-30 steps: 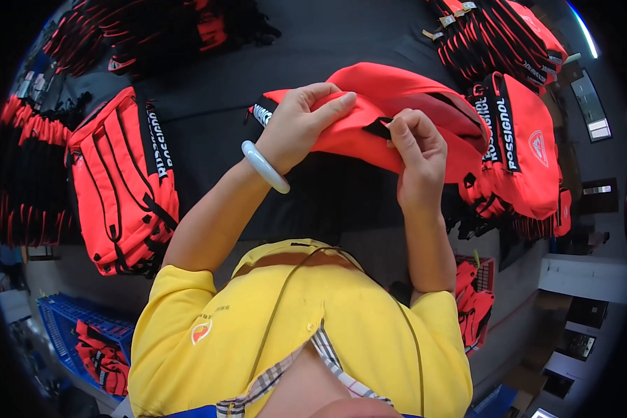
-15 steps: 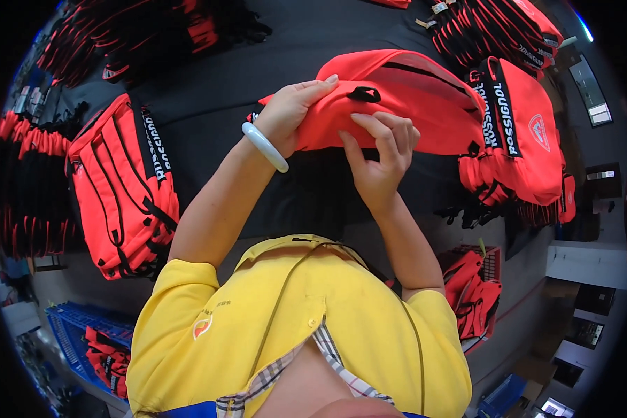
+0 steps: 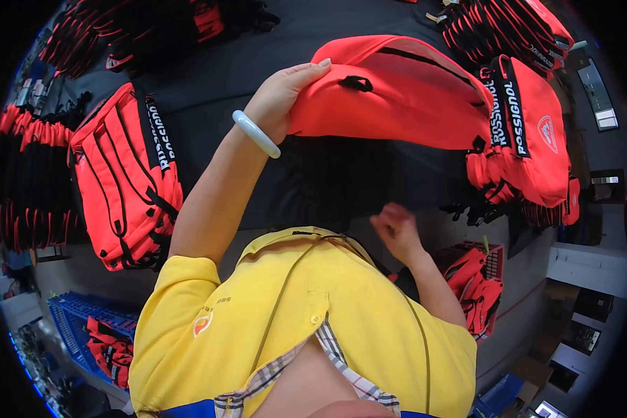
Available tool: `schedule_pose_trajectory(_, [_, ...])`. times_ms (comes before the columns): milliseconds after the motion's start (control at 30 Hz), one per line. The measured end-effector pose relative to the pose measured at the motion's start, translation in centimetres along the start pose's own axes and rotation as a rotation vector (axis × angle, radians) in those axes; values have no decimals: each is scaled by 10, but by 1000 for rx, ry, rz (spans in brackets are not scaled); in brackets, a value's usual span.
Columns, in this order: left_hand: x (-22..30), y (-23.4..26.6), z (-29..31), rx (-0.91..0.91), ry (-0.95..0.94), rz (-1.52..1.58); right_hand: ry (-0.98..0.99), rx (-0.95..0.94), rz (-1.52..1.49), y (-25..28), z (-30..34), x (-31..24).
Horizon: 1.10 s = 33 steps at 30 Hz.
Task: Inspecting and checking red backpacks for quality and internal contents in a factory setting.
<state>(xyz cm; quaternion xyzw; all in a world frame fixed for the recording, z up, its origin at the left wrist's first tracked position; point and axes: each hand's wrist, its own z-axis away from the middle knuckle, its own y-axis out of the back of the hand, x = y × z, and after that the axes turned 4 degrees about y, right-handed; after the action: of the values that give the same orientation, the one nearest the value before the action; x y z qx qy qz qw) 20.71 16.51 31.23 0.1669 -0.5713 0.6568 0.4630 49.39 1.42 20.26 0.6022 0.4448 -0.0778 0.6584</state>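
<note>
A red backpack (image 3: 397, 104) with a small black loop on its edge is held over the dark table, its opening gaping toward the far side. My left hand (image 3: 280, 97), with a pale bangle at the wrist, grips its left end, thumb on the near face. The backpack's right end reaches a pile of finished-looking red bags (image 3: 540, 132). Apart from it, my right hand (image 3: 398, 231) is drawn back near my body at the table's front edge. Its fingers are curled and smeared by motion, so whether they hold anything cannot be made out.
On the left lies a red backpack with black straps (image 3: 122, 181), beside stacked black-and-red pieces (image 3: 31, 177). More stacks (image 3: 153, 31) line the far side of the dark table (image 3: 230, 70). Below are a blue crate (image 3: 73, 331) and a red basket (image 3: 493, 265) holding red pieces.
My right hand has left the backpack and pulled back toward my body. My left hand still holds the backpack, which has shifted slightly farther away.
</note>
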Motion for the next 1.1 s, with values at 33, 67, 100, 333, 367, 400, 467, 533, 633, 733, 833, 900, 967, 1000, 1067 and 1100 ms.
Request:
schedule_pose_trajectory(33, [0,1,-1,-15,-11,6,-176,-106,-61,-7,9,-2])
schedule_pose_trajectory(67, [2,0,0,-20,-7,6,-106,-39,147,-22,27,11])
schedule_pose_trajectory(100, [2,0,2,-15,-15,-3,-113,-37,146,-20,27,9])
schedule_pose_trajectory(333, [-3,-4,24,-36,-200,-354,201,612,-49,67,-50,-66])
schedule_pose_trajectory(367, [-7,-1,30,-49,-346,-550,334,660,49,72,-68,-73])
schedule_pose_trajectory(400, [-9,-4,40,-62,-436,-654,404,654,173,79,-82,-87])
schedule_pose_trajectory(467, [-11,-9,45,-72,-483,-724,353,543,295,78,-101,-90])
schedule_pose_trajectory(533, [-3,3,52,-40,-548,-864,121,311,223,78,-104,-85])
schedule_pose_trajectory(633, [20,70,62,341,-696,-770,-399,-61,54,115,-89,-76])
schedule_pose_trajectory(733, [51,132,83,301,-468,-572,-296,-300,-370,113,-61,-55])
schedule_pose_trajectory(833, [62,130,68,431,-474,-322,-158,-297,-481,109,-74,-70])
schedule_pose_trajectory(900, [69,146,64,329,-516,-429,-119,-125,-689,103,-85,-48])
schedule_pose_trajectory(967, [80,158,51,250,-427,-423,4,46,-705,102,-96,-52])
schedule_pose_trajectory(1000, [82,161,47,197,-516,-556,23,74,-739,102,-100,-52])
schedule_pose_trajectory(1067, [87,164,41,209,-517,-538,35,125,-786,97,-106,-49])
schedule_pose_trajectory(1100, [90,163,38,216,-503,-515,30,177,-835,94,-108,-47])
